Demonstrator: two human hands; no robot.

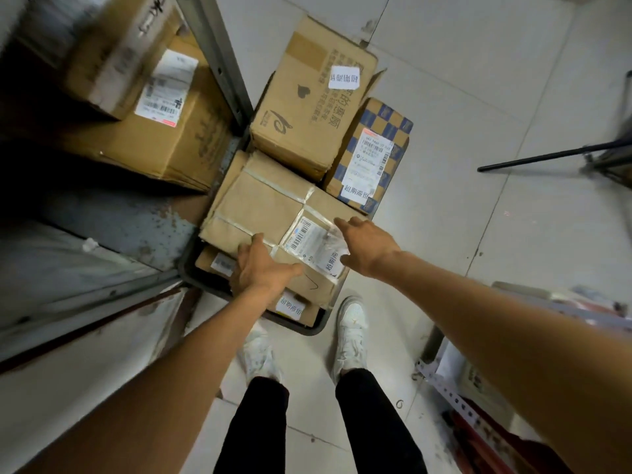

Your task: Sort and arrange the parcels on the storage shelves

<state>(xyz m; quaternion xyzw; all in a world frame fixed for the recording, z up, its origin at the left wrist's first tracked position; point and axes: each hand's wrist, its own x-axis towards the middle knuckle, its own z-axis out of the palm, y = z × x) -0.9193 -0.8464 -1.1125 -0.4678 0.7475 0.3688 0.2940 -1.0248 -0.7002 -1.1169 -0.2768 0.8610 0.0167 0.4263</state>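
Head view: the taped parcel (270, 206) sits on top of the pile in a dark bin (304, 328) on the floor. My left hand (263, 268) is on its near corner with the thumb flat on top, can't tell if the fingers hook under. My right hand (367, 248) is spread wide at the label (314, 241).

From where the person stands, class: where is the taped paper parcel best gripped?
Probably by its left and right edges, from above, two-handed: the taped paper parcel is broad, flat and lies topmost in the black crate. The left hand grips its near-left edge; the right hand is open at the right edge.
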